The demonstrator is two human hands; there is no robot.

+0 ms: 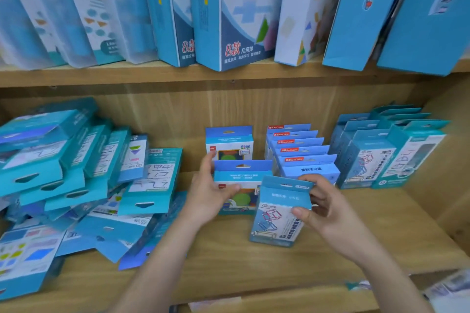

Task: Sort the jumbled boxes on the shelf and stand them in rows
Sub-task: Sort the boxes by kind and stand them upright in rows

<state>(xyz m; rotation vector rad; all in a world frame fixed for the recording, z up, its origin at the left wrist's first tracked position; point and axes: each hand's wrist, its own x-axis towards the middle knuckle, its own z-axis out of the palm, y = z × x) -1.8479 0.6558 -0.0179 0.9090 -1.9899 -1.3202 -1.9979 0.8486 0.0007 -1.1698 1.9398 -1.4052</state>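
Pale wood makes up the lower shelf [229, 262], where the sorting takes place. On its left side lies a jumbled heap of teal boxes [76, 180], lying flat, tilted and overlapping, their hang-tabs pointing forward.

Near the middle, the left hand [211, 193] grips a blue box [241, 178] by its left edge. The thumb lies across the front and the fingers curl behind. This box stands upright with a green disc printed on its face. Directly behind it, by the back wall, stands a matching box [229, 143].

The right hand [328, 208] holds a teal box [277, 216] printed with pink and blue frame shapes. The thumb presses on the front near the right edge and the fingers wrap round the back. The box leans slightly, just in front and to the right of the blue box. Whether its base touches the shelf cannot be told.

Just behind the right hand, a row of light-blue boxes with red labels [300, 152] stands one behind another, running to the back wall. Further right, upright teal boxes [376, 152] stand in two rows; the front one of the nearer row carries the same frame drawing as the box in the right hand.

On the upper shelf [152, 73], tall blue and white cartons [236, 12] stand side by side, several of them leaning.
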